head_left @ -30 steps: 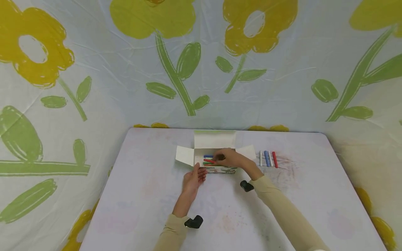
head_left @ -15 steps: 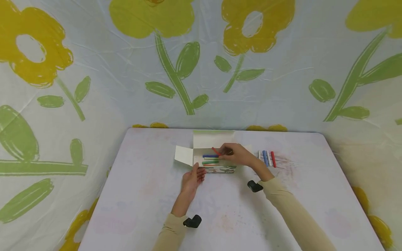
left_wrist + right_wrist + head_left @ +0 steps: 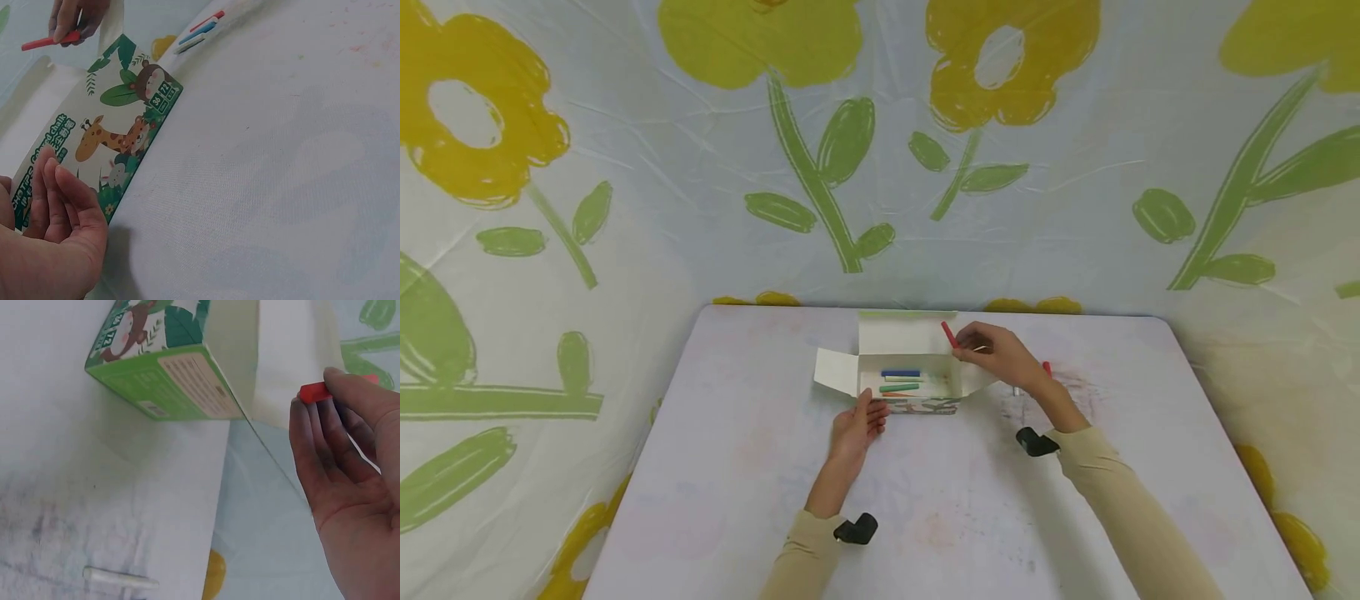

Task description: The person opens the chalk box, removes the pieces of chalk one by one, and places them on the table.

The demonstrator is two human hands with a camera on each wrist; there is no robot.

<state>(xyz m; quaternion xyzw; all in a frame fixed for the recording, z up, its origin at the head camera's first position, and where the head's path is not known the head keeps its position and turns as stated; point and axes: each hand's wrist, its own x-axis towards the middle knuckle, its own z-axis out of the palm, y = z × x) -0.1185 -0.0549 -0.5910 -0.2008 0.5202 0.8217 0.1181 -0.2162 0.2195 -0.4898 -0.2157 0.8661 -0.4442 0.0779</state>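
Red chalk stick [image 3: 949, 334] pinched between thumb and fingertips of right hand [image 3: 1000, 353], one end jutting free, near right end of open box [image 3: 925, 407] (more sticks [image 3: 900, 373] inside). Left hand [image 3: 852, 433] touches box front, fingers relaxed.

My left arm [image 3: 808, 542] reaches out in front of me and leans a bit to my right. My left hand [image 3: 854, 429] has its thumb pointing away from me, and its fingers [image 3: 59, 203] are side by side and bend just a little. My right arm [image 3: 1131, 500] slants in to my left. My right hand [image 3: 1003, 357] is farther out, pinching with its thumb [image 3: 359, 394] and fingertips. Both my tan sleeves stop before my hands.
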